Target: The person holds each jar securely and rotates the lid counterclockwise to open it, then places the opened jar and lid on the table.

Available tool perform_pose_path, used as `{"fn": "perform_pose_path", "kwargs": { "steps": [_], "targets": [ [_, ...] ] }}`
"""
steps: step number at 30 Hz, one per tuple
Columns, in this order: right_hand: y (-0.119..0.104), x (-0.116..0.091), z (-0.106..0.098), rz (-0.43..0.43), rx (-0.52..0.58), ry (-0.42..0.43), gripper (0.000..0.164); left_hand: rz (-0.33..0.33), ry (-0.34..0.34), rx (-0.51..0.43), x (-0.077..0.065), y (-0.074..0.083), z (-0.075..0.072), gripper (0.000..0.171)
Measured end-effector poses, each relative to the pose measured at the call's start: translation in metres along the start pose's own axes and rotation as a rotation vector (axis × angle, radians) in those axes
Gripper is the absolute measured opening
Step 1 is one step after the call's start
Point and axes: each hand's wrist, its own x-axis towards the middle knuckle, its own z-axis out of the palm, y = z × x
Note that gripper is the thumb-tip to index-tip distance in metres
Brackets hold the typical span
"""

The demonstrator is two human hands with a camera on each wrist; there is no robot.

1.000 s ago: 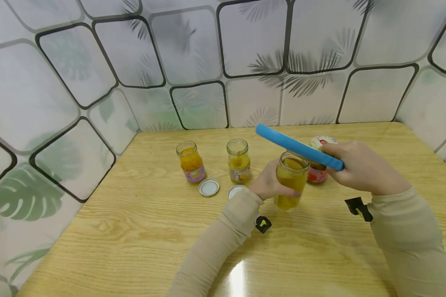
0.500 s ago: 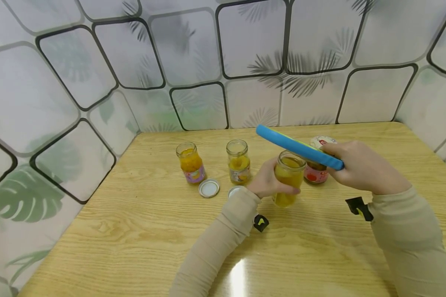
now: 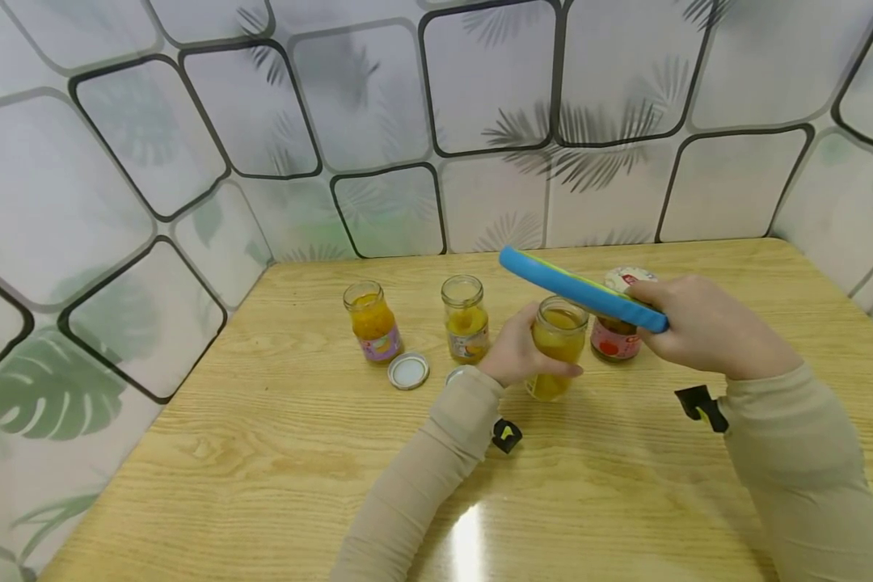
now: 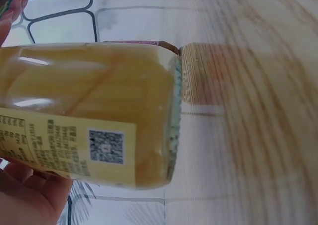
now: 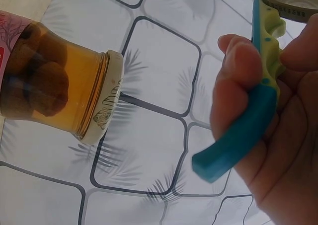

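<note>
Left hand (image 3: 512, 352) grips an open jar (image 3: 560, 339), right hand (image 3: 709, 327) a blue tool (image 3: 582, 290).

On the held jar (image 3: 558, 338) I can make out a cream label (image 4: 64, 148) with a square QR code (image 4: 106, 146); next to it run lines of small dark Chinese characters with strings of digits, too blurred to read out. The closed jar (image 3: 615, 341) at the right wears a pink label (image 5: 14, 41) with white marking on a red patch, cut off at the view's edge, and its pale lid (image 5: 105, 101) carries dark lettering or drawing I can't decipher. Tiny print circles the metal lid (image 5: 297, 5) beside the blue tool (image 3: 582, 289). Farther left, the purple label (image 3: 381, 345) and whitish label (image 3: 470, 344) are illegible from here.
</note>
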Motion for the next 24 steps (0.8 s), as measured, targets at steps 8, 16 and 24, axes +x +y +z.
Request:
{"fn": "perform_pose_path", "kwargs": {
  "steps": [8, 16, 24],
  "targets": [
    [0.0015, 0.0007, 0.0005, 0.054, -0.012, -0.064, 0.016, -0.017, 0.020, -0.017, 0.0015, -0.0037, -0.0001, 0.065],
    [0.0002, 0.0018, -0.0003, 0.078, -0.007, -0.105, 0.017, -0.013, 0.029, 0.013, 0.0018, -0.0044, 0.0001, 0.063],
    [0.0017, 0.0021, -0.0001, 0.102, 0.019, -0.142, 0.014, -0.016, 0.030, 0.034, 0.0024, -0.0049, -0.0003, 0.063]
  ]
}}
